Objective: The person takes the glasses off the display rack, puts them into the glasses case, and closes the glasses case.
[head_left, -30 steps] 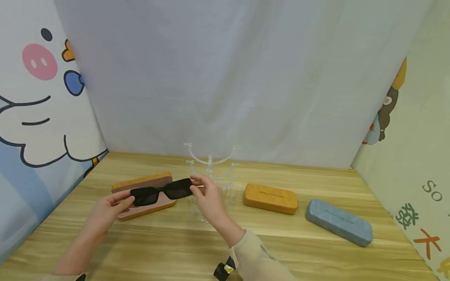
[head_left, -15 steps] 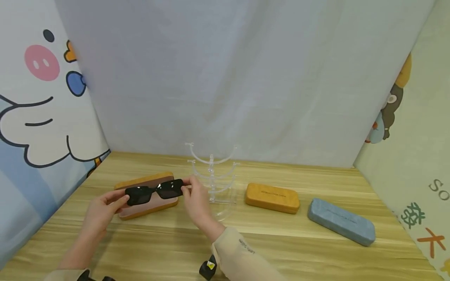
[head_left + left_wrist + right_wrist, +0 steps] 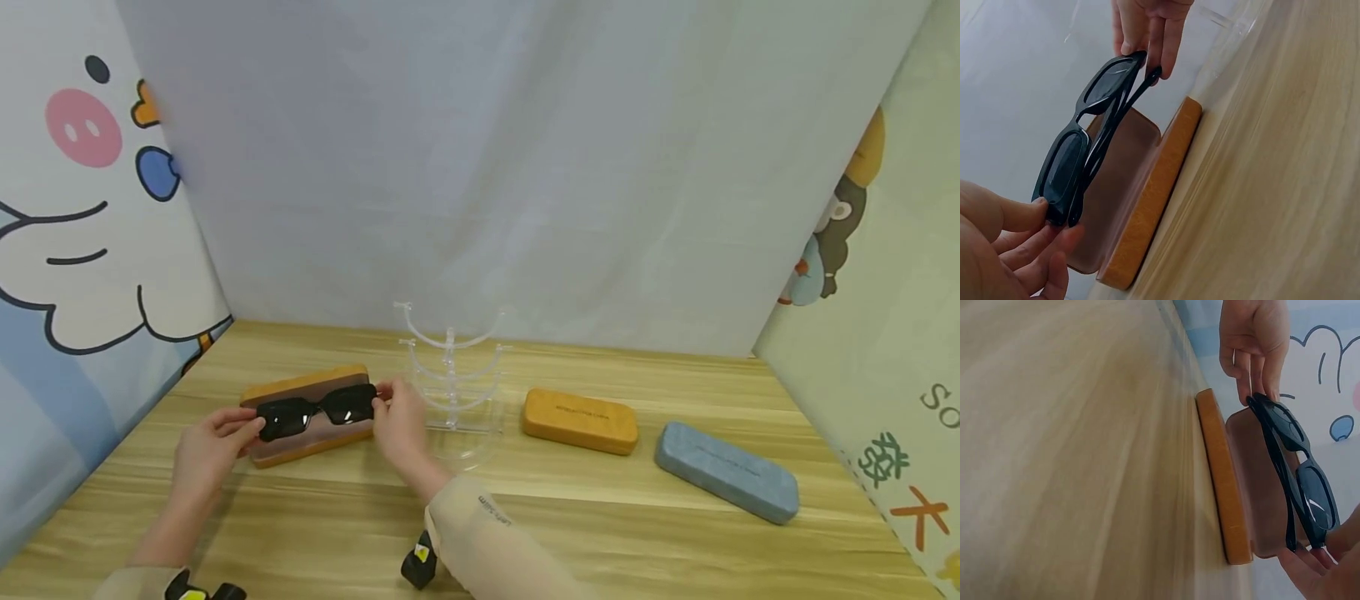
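Observation:
Black sunglasses (image 3: 318, 412) are held level between both hands, their temples folded behind the lenses, as the left wrist view shows. My left hand (image 3: 208, 450) pinches one end of the frame between thumb and fingers. At the other end, my right hand (image 3: 401, 421) pinches the frame the same way. Just beyond and under the sunglasses lies an opened orange glasses case (image 3: 1154, 200) with a pinkish-brown lining; the sunglasses are apart from it in both wrist views. Part of its inside is hidden behind them in the head view.
A clear plastic glasses stand (image 3: 452, 375) with curved tiers rises right of the right hand. Farther right, a closed orange case (image 3: 580, 422) and a closed blue-grey case (image 3: 726, 472) lie on the wooden table (image 3: 600, 533). A grey curtain (image 3: 480, 167) hangs behind.
Both hands have moved left with the sunglasses, which now sit in front of the opened case rather than partly before the stand. The cases and the stand have stayed put.

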Available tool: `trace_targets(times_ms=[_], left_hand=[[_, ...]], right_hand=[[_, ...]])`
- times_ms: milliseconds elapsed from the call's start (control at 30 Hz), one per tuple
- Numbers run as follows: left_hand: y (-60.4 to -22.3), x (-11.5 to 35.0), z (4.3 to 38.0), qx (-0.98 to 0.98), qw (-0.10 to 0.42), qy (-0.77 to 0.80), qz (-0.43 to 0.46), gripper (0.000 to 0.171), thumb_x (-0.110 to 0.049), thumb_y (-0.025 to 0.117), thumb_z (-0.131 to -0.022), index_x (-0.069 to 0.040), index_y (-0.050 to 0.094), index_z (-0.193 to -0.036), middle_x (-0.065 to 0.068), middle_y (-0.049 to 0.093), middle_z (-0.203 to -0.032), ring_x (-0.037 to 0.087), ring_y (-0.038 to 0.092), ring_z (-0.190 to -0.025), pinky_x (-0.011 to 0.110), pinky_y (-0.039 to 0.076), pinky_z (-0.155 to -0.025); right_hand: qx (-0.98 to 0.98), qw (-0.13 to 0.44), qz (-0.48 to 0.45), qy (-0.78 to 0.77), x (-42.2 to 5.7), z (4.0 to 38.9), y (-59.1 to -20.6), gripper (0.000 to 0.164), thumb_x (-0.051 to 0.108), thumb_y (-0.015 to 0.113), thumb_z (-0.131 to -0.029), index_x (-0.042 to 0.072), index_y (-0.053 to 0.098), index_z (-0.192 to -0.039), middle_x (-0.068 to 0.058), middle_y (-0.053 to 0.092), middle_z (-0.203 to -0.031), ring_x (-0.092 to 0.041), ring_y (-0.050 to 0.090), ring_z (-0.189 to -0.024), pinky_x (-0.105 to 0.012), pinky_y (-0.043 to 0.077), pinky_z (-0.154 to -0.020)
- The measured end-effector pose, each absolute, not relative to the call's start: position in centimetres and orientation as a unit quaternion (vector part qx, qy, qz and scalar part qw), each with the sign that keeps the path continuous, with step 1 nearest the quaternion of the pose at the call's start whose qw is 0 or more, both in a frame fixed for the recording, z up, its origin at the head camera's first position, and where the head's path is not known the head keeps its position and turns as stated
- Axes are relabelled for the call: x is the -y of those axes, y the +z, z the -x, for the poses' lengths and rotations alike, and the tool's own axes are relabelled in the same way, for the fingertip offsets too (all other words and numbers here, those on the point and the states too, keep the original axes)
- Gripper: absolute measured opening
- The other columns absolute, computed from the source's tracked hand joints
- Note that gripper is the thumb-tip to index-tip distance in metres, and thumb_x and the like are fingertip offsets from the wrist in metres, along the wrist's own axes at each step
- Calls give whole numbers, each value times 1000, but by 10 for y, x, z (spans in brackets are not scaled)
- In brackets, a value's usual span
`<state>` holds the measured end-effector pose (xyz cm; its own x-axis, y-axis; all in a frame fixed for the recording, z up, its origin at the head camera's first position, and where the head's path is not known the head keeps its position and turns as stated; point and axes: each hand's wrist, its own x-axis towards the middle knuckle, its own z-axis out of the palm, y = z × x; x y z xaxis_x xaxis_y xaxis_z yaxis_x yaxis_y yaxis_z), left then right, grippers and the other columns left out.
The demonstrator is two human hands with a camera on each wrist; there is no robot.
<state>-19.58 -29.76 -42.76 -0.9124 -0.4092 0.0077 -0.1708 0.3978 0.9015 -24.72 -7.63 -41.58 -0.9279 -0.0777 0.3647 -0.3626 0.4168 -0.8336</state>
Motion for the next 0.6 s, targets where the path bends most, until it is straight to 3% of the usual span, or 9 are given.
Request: trace_targets(times_ms=[100, 333, 600], left_hand=[[-432, 300, 200, 824, 119, -522, -184, 46, -37, 64, -84, 1, 58, -110, -21, 59, -76, -3, 60, -65, 25, 52, -56], [-423, 288, 193, 838, 120, -492, -204, 39, -23, 60, -88, 5, 59, -114, -2, 66, -80, 2, 59, -60, 22, 50, -55], [-423, 286, 192, 852, 119, -466, -206, 33, -12, 58, -88, 10, 58, -113, 7, 67, -81, 0, 58, -58, 19, 49, -53]], right_hand=[[832, 122, -130, 525, 79, 250, -421, 12, -1, 58, -84, 0, 60, -96, -9, 59, -88, -18, 59, -79, -16, 46, -64], [847, 116, -122, 504, 83, 253, -430, 21, -7, 56, -80, -3, 63, -100, -10, 58, -87, -21, 57, -83, -21, 46, -70], [875, 125, -153, 442, 85, 255, -433, 24, -3, 61, -79, 0, 67, -102, -9, 61, -87, -21, 57, -84, -25, 46, -74]])
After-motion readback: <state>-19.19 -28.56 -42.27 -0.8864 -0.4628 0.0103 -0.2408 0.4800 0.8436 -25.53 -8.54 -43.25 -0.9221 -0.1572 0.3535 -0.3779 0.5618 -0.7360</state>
